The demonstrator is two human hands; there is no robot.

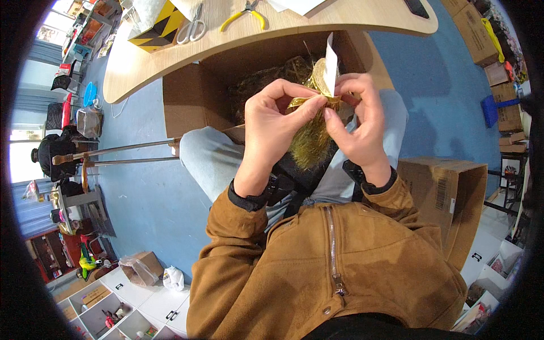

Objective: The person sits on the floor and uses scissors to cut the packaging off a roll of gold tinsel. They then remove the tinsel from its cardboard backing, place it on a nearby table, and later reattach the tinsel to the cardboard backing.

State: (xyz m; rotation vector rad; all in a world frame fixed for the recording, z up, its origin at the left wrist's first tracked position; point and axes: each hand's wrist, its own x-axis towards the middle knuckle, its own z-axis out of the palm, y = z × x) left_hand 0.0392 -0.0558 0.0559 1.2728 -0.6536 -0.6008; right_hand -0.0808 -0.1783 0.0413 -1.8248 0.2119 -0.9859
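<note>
Above my lap, my left hand (pixel 273 127) is closed, its thumb and forefinger pinching a shiny gold ribbon (pixel 296 102). My right hand (pixel 362 127) is closed too, its fingers bent round the other side of that ribbon near a thin white strip (pixel 331 65) that stands up between the hands. Beneath my fingers hangs a bushy bundle of gold-green tinsel (pixel 310 148). Just above them a rounded gold piece (pixel 322 76) shows beside the white strip. The fingers partly hide how the ribbon and tinsel join.
An open cardboard box (pixel 187 99) with dark tinsel-like strands stands between my knees and the wooden table (pixel 317 20). Scissors (pixel 192 29), yellow-handled pliers (pixel 245 18) and a black-and-yellow striped box (pixel 161 28) lie on the table. Another cardboard box (pixel 436 192) is at my right.
</note>
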